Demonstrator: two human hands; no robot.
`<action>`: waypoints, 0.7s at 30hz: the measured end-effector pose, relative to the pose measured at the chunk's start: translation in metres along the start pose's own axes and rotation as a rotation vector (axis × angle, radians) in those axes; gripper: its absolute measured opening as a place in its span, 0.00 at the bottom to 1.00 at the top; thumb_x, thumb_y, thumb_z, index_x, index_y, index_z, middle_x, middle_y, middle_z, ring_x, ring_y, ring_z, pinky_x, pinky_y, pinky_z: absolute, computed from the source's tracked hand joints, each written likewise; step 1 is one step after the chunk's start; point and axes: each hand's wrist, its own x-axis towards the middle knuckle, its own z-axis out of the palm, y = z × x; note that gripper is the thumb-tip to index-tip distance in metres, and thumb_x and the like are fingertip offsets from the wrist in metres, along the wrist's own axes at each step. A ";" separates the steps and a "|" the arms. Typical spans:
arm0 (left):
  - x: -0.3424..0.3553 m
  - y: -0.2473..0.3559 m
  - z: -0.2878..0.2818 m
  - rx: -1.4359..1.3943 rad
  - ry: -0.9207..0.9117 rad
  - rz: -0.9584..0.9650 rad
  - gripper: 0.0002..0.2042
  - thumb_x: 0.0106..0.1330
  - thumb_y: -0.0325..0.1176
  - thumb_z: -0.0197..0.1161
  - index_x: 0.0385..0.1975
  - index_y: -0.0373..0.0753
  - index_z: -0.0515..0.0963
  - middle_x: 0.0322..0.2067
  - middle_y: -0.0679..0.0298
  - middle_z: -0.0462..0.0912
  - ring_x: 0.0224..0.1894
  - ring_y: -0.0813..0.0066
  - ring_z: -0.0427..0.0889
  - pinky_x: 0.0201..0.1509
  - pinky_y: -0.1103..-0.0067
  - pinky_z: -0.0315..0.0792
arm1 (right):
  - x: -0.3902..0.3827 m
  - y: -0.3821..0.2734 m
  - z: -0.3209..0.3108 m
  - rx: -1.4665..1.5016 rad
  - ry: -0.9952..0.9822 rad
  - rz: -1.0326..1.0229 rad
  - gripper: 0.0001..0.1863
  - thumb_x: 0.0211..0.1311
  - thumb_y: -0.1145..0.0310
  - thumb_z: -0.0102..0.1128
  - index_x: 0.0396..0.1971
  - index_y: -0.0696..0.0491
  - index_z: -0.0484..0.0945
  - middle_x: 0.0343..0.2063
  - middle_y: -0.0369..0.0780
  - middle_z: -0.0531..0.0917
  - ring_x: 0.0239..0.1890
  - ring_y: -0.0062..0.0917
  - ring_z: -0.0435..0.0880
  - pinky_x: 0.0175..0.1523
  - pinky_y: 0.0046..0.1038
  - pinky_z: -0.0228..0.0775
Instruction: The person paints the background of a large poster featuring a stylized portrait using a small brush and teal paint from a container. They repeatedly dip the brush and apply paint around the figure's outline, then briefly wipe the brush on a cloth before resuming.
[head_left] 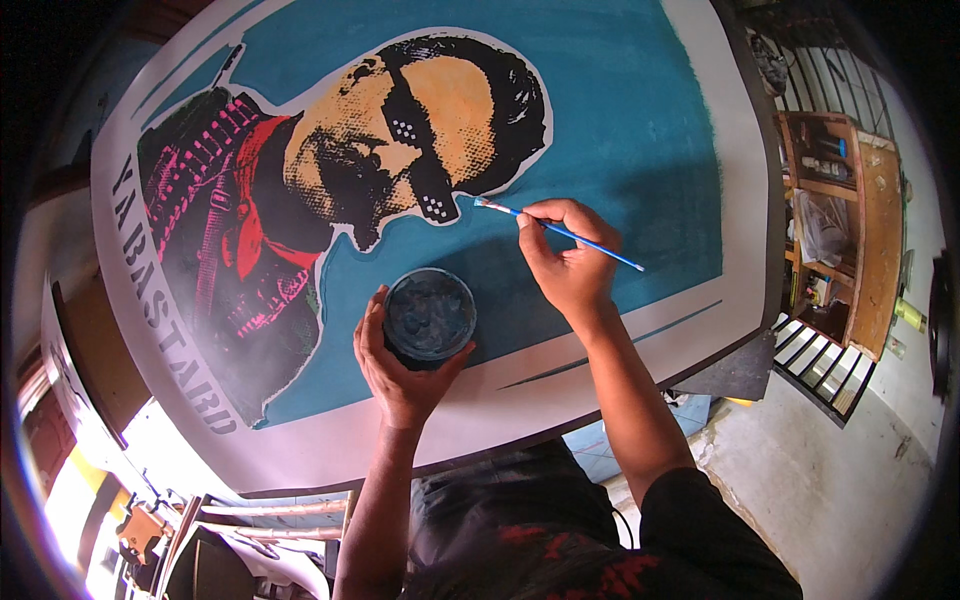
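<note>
My right hand (575, 258) pinches a thin blue paintbrush (580, 238). The brush's pale tip rests at or just above the white outline beside the dark glasses of a large painted portrait (440, 110). That portrait lies sideways on a big white sheet (640, 345), with a teal background (630, 90) around the figure. Below the painted face, my left hand (405, 375) wraps round a round tub of dark blue-grey paint (430, 312), holding it over the sheet. Paint smears its inner wall. The figure wears a red scarf and pink-marked dark clothing.
A wooden shelf unit (870, 240) with bags and bottles stands to the right, beside a dark slatted rack (825, 370). Grey floor (800, 470) shows at lower right. Wooden poles (275, 508) and other items sit at lower left, near bright light.
</note>
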 end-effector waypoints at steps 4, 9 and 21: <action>-0.001 -0.003 0.002 -0.035 0.022 0.016 0.54 0.36 0.44 0.84 0.64 0.39 0.55 0.62 0.50 0.67 0.62 0.53 0.69 0.65 0.62 0.62 | 0.001 0.003 -0.006 -0.002 -0.014 0.000 0.05 0.53 0.77 0.67 0.28 0.57 0.78 0.24 0.41 0.84 0.25 0.25 0.85 0.31 0.22 0.75; -0.001 -0.003 0.002 -0.027 0.015 0.013 0.54 0.36 0.44 0.84 0.64 0.40 0.55 0.62 0.50 0.67 0.62 0.53 0.68 0.64 0.62 0.62 | 0.001 0.007 -0.011 -0.018 -0.025 0.012 0.04 0.55 0.79 0.66 0.30 0.59 0.79 0.26 0.40 0.85 0.27 0.22 0.84 0.33 0.21 0.75; -0.002 -0.003 0.002 0.007 -0.003 0.010 0.54 0.36 0.45 0.84 0.65 0.40 0.54 0.62 0.49 0.66 0.62 0.52 0.68 0.64 0.61 0.62 | 0.005 0.015 -0.021 -0.036 -0.010 0.014 0.04 0.55 0.80 0.66 0.29 0.59 0.79 0.26 0.40 0.85 0.28 0.22 0.84 0.34 0.21 0.75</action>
